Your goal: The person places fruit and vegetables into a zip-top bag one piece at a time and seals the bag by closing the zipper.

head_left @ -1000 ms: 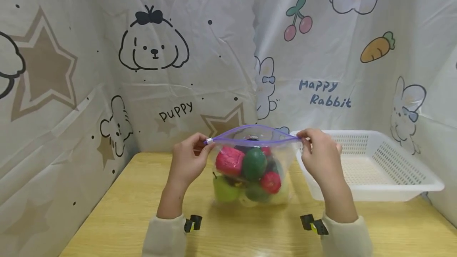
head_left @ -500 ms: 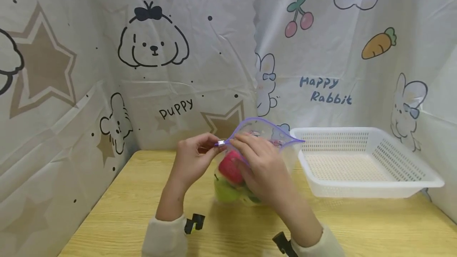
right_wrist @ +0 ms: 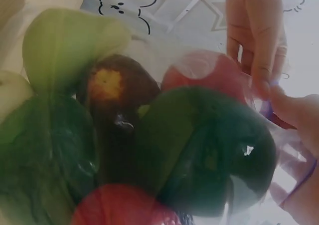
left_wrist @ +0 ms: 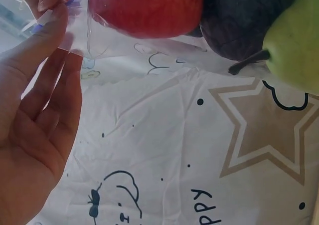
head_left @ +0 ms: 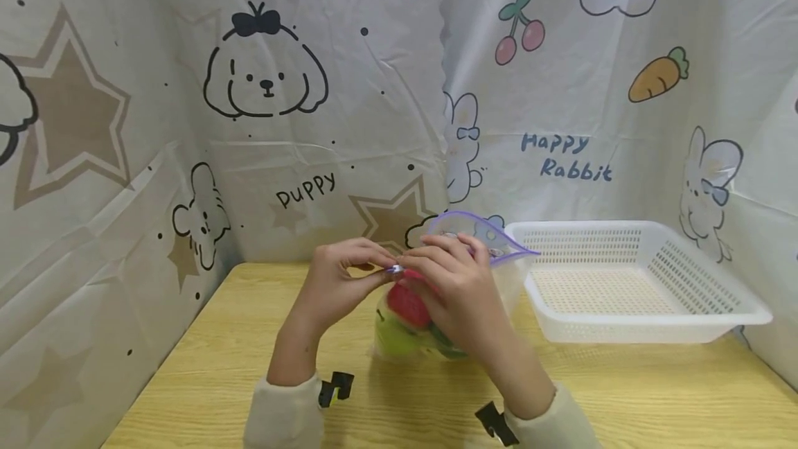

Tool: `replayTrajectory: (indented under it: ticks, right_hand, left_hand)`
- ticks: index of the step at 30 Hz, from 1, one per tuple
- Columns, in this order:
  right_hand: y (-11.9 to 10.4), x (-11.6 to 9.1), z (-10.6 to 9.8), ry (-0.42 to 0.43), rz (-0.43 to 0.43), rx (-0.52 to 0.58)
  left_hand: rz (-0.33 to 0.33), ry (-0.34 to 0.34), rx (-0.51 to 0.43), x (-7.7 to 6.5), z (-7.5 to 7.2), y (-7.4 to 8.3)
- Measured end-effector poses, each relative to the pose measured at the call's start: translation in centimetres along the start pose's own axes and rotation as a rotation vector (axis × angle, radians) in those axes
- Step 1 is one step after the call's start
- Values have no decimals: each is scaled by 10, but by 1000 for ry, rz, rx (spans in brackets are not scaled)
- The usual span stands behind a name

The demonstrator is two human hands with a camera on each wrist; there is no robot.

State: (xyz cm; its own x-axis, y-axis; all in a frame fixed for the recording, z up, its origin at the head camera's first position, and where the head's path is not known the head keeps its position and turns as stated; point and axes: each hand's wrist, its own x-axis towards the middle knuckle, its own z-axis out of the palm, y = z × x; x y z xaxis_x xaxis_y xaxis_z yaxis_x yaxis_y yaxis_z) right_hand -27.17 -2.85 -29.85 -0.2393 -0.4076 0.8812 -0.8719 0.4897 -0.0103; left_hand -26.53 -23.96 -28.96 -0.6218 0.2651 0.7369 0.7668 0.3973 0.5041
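Observation:
A clear zip bag (head_left: 516, 281) with a purple-edged mouth stands on the table, full of fruit. My left hand (head_left: 339, 281) pinches its left top corner beside the white slider (head_left: 395, 269). Right at the slider, my right hand (head_left: 458, 289) grips the zip edge between thumb and fingers and covers much of the bag. The mouth gapes to the right of it. Through the plastic show a red fruit (left_wrist: 147, 8), a green pear (left_wrist: 296, 45) with a stem, a dark fruit (left_wrist: 244, 20) and a large dark green fruit (right_wrist: 214, 150).
A white perforated plastic basket (head_left: 630, 331) stands right of the bag on the wooden table (head_left: 218, 366). Behind and at both sides hangs a printed cloth (head_left: 374, 123) with cartoon animals. Black camera mounts (head_left: 337, 388) sit on both wrists.
My right hand has let go of the bag's right corner and come left to the slider. The slider end and my left hand have shifted slightly right and down.

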Motion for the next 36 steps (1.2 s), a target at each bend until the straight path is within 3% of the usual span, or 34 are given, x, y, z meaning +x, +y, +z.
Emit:
replayTrajectory:
  ticks: [6, 12, 19, 23, 26, 28, 36]
  right_hand:
    - [-5, 1, 3, 103, 2, -38]
    - [-6, 2, 4, 98, 32, -103]
    - [5, -2, -2, 25, 136, -180]
    - [12, -4, -4, 2, 167, -204]
    - [12, -4, -4, -19, 160, -225]
    - [11, -4, -4, -38, 146, -245]
    - [11, -2, -7, -77, 80, -241]
  left_hand:
    - [79, 32, 44, 2, 1, 5]
    - [116, -1, 99, 3, -2, 1]
    - [39, 46, 26, -5, -13, -5]
    - [-21, 43, 47, -8, -14, -8]
    - [-70, 15, 140, -9, -13, -4]
    - [-67, 3, 236, -7, -12, 1]
    - [129, -54, 583, 5, 12, 25]
